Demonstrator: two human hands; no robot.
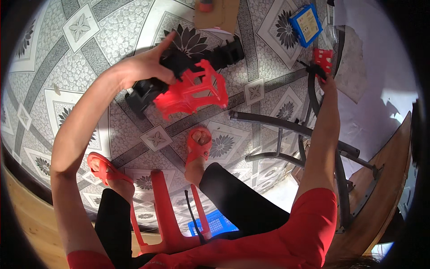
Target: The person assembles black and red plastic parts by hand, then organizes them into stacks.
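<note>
My left hand (145, 69) is closed round the black part of a toy-like plastic assembly, with one finger stretched out. Black plastic pieces (228, 53) stick out from both ends of it, and an open red plastic frame (192, 92) is joined to or lies against its near side. The assembly is slightly blurred. Far to the right, my right hand (329, 83) is small in view and partly hidden by its own wrist. At its fingertips are a red slotted plastic piece (323, 60) and a thin black piece (316, 71); its grip does not show clearly.
A blue box (307, 25) with a pale label lies at the far right, near a cardboard piece (217, 15). Dark metal legs (268, 121) of a wooden-topped table reach in from the right. Between my legs are a red plastic stool (163, 215) and a blue basket (217, 224).
</note>
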